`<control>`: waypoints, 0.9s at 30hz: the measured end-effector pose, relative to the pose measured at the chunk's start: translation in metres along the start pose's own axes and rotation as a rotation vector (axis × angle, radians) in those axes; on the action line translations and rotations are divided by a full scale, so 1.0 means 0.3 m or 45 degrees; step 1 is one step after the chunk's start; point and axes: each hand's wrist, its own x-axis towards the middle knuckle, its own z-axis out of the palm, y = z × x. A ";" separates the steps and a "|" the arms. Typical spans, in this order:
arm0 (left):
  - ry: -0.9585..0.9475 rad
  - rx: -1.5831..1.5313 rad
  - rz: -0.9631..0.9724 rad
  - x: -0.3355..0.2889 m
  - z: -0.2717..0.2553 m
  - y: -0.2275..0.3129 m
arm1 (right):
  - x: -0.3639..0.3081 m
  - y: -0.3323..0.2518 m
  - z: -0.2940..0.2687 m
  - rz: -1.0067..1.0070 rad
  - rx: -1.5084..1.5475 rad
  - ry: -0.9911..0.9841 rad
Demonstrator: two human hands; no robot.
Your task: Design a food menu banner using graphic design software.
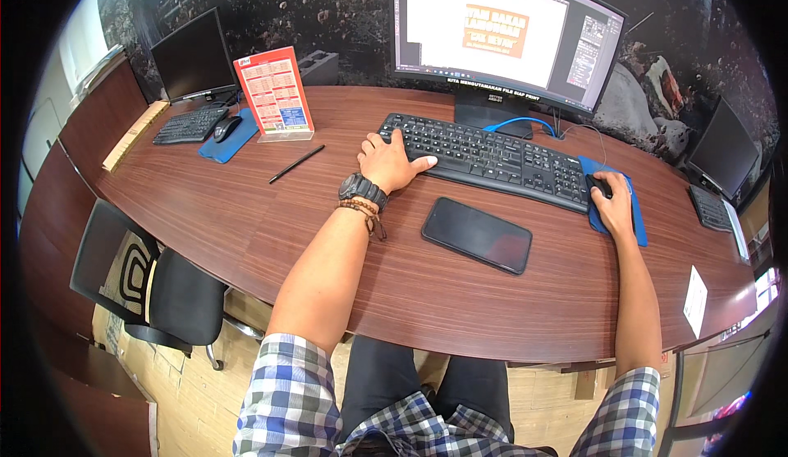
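My left hand [387,164] rests at the left end of a black keyboard [492,160], its fingers spread over the keys and the thumb stretched along the front edge. A dark watch and beaded bracelets circle that wrist. Right of the keyboard, my right hand [614,204] is curved over a black computer mouse [598,185], which it partly hides. Beneath the mouse lies a blue mouse pad [639,226]. Behind the keyboard stands a lit monitor [439,26] showing an orange block on a white page. A dark-screened smartphone [478,235] lies flat between my forearms.
A black pen [296,164] and a red-and-white card in a stand [277,96] are on the left. Farther left are a second keyboard [190,126], mouse [226,129] and dark monitor [194,57]. A white card [695,299] lies at the right; an office chair [185,297] stands at lower left.
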 end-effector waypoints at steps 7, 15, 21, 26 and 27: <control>0.011 0.013 0.003 0.004 0.006 -0.003 | -0.001 0.001 0.001 -0.002 -0.016 0.003; 0.004 0.005 0.002 0.004 0.006 -0.005 | -0.001 0.003 0.003 -0.001 -0.004 -0.001; -0.008 0.002 -0.002 0.000 -0.002 0.001 | -0.002 0.005 0.003 -0.004 0.003 -0.001; -0.008 0.006 0.000 0.003 0.000 -0.002 | -0.002 0.003 0.004 0.009 0.012 -0.007; -0.010 0.001 0.000 0.002 0.000 -0.001 | -0.002 0.000 0.002 0.011 0.003 -0.006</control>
